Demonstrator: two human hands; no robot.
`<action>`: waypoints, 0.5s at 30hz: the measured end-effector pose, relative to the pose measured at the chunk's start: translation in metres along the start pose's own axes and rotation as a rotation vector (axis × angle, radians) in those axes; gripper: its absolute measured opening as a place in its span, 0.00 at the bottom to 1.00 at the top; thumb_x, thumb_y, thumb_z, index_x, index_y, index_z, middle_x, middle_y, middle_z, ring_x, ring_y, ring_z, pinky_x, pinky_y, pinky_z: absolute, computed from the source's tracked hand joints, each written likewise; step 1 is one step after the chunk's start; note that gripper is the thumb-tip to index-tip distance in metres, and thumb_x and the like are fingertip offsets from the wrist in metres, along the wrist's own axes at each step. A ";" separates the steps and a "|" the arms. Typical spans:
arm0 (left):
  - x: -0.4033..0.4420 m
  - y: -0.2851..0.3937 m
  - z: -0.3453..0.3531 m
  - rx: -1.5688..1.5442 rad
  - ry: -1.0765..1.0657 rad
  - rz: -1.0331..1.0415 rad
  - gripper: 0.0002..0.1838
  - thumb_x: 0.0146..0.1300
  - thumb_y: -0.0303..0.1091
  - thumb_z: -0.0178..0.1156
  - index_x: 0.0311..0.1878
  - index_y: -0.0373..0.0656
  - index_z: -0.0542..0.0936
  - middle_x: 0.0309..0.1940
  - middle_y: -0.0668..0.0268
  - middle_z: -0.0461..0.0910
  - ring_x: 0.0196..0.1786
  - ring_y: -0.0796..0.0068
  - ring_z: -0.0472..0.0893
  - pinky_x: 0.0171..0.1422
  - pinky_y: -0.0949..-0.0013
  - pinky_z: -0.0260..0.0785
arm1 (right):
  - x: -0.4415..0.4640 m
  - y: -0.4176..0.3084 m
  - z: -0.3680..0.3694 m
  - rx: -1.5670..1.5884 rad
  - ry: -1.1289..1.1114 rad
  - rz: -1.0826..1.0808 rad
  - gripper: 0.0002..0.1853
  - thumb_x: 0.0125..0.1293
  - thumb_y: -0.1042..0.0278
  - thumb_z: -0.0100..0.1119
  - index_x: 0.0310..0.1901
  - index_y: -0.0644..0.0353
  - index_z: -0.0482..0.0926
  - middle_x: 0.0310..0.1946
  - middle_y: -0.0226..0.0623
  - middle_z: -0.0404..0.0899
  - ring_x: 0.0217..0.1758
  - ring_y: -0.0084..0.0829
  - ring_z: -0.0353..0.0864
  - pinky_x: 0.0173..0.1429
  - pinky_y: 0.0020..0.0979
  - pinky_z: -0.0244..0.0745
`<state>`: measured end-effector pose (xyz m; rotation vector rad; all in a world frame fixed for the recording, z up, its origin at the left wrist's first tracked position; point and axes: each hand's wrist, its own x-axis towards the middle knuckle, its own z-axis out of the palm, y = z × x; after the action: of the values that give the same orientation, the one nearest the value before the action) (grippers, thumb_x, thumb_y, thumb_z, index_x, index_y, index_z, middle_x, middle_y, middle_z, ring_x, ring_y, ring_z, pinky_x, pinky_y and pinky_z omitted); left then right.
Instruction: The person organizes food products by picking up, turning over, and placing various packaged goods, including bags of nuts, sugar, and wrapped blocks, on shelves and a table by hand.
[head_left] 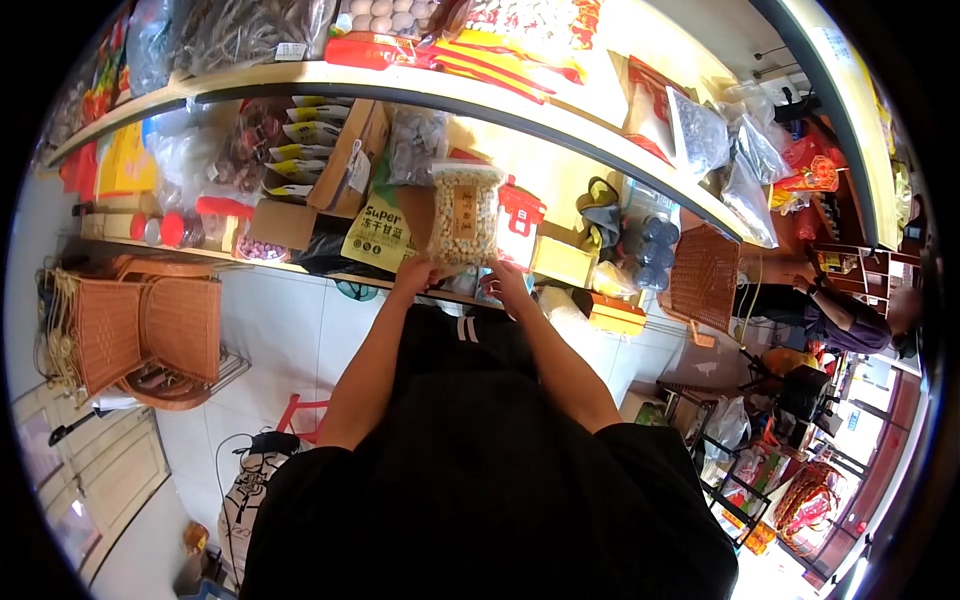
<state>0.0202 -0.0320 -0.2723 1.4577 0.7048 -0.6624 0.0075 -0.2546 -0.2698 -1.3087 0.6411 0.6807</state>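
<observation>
A clear bag of pale nuts or beans with a brown label (466, 212) stands upright at the shelf's front edge. My left hand (418, 274) has its fingers closed on the bag's lower left corner. At the lower right corner is my right hand (508, 284), its fingers curled and near or touching the bag; its grip is too small to make out. A green "Super" bag (377, 232) lies to the left, a white and red packet (519, 225) to the right. Behind is a bag of greyish pieces (417, 145).
An upper shelf edge (400, 82) crosses above the hands. Left are a cardboard box (283, 224) and a wicker chair (180, 328); right are a yellow box (563, 261), dark round items (655, 250) and a wicker basket (702, 277). Another person (845, 318) stands far right.
</observation>
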 end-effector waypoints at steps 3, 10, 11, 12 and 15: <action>0.000 0.002 -0.003 0.024 -0.009 0.025 0.11 0.54 0.33 0.62 0.19 0.40 0.77 0.17 0.66 0.76 0.20 0.77 0.74 0.24 0.73 0.62 | 0.003 0.004 0.003 0.109 0.011 0.057 0.21 0.68 0.47 0.53 0.52 0.57 0.71 0.27 0.37 0.78 0.24 0.26 0.76 0.29 0.28 0.72; 0.013 -0.007 -0.014 0.113 -0.110 0.040 0.09 0.57 0.34 0.63 0.30 0.37 0.81 0.24 0.66 0.81 0.25 0.80 0.77 0.26 0.75 0.64 | 0.004 -0.001 0.009 0.181 0.003 0.022 0.17 0.71 0.48 0.50 0.49 0.51 0.67 0.26 0.36 0.76 0.24 0.26 0.74 0.32 0.28 0.71; 0.014 -0.007 -0.013 0.113 -0.111 0.038 0.09 0.57 0.34 0.63 0.30 0.37 0.81 0.24 0.66 0.81 0.25 0.80 0.77 0.26 0.75 0.64 | 0.006 -0.001 0.009 0.180 0.005 0.025 0.17 0.71 0.48 0.50 0.49 0.51 0.67 0.26 0.36 0.76 0.24 0.26 0.74 0.32 0.28 0.71; 0.014 -0.008 -0.012 0.124 -0.096 0.062 0.09 0.57 0.34 0.62 0.29 0.37 0.81 0.24 0.66 0.80 0.25 0.80 0.76 0.26 0.75 0.63 | 0.008 -0.002 0.009 0.157 0.018 0.008 0.17 0.70 0.48 0.51 0.48 0.53 0.69 0.26 0.35 0.77 0.22 0.26 0.75 0.30 0.28 0.71; 0.009 -0.007 -0.012 0.127 -0.087 0.097 0.10 0.58 0.34 0.62 0.29 0.37 0.81 0.22 0.67 0.79 0.24 0.80 0.75 0.26 0.76 0.62 | 0.005 -0.003 0.011 0.119 0.042 -0.017 0.17 0.70 0.48 0.51 0.45 0.55 0.72 0.25 0.35 0.78 0.21 0.25 0.75 0.28 0.27 0.72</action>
<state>0.0206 -0.0203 -0.2834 1.5595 0.5297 -0.7014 0.0133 -0.2440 -0.2699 -1.2196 0.6934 0.5940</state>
